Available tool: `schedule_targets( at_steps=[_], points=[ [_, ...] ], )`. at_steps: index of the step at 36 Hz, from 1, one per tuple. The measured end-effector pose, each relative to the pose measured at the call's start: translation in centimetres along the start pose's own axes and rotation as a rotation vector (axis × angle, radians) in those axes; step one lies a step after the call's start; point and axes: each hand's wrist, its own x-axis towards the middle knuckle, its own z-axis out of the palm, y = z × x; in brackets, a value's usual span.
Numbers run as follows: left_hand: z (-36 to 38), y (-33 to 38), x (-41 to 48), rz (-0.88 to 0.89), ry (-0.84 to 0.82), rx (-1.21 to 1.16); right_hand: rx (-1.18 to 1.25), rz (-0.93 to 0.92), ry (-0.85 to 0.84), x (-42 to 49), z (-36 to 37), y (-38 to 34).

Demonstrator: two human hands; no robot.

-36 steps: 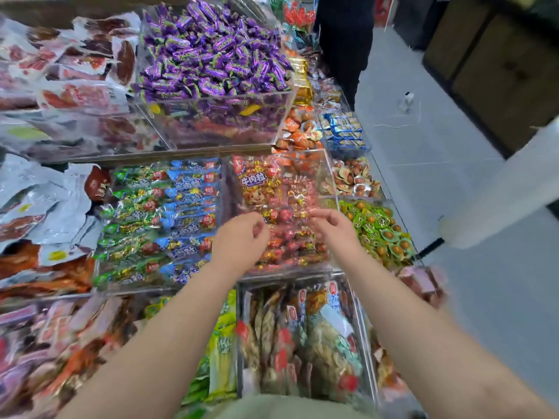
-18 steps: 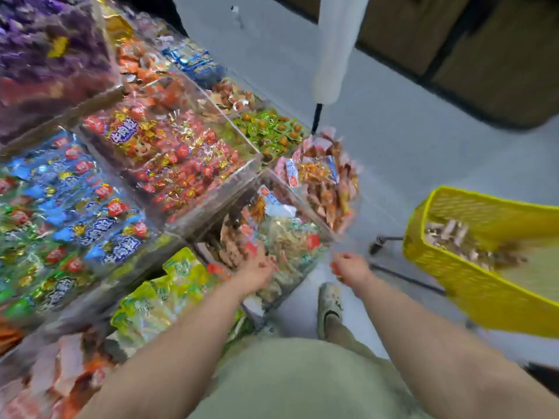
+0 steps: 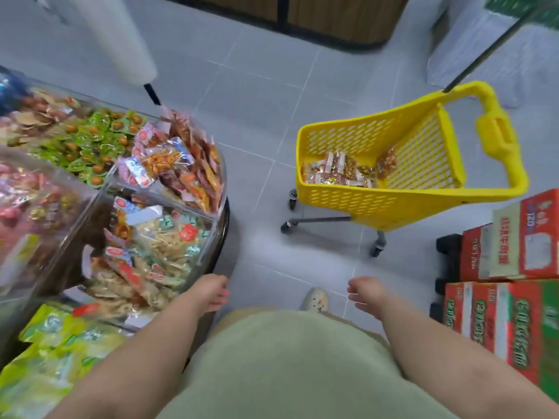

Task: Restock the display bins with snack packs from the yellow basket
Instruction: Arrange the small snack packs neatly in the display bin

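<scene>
Head view: the left hand [image 3: 211, 293] hangs with fingers loosely curled and holding nothing, just beside the near display bin [image 3: 213, 237]. The right hand [image 3: 366, 293] is relaxed and also holds nothing. The yellow basket [image 3: 348, 204] stands far right on the floor [image 3: 257, 116], with snack packs [image 3: 338, 170] inside.

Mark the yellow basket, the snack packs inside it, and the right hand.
yellow basket [image 3: 348, 202]: head view, perforated front wall.
snack packs [image 3: 335, 170]: head view, middle of the pile.
right hand [image 3: 367, 293]: head view, middle of the hand.
</scene>
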Motion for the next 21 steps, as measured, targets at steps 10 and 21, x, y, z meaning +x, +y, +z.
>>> schedule_targets(
  at_steps=[10, 21],
  points=[
    [10.0, 8.7, 0.8, 0.082, 0.018, 0.049, 0.026, 0.008, 0.025, 3.2, -10.5, -2.0],
    [12.2, 15.9, 2.7, 0.015, 0.037, 0.149, 0.073, 0.086, 0.007, 7.0, -14.6, -6.7]
  ],
)
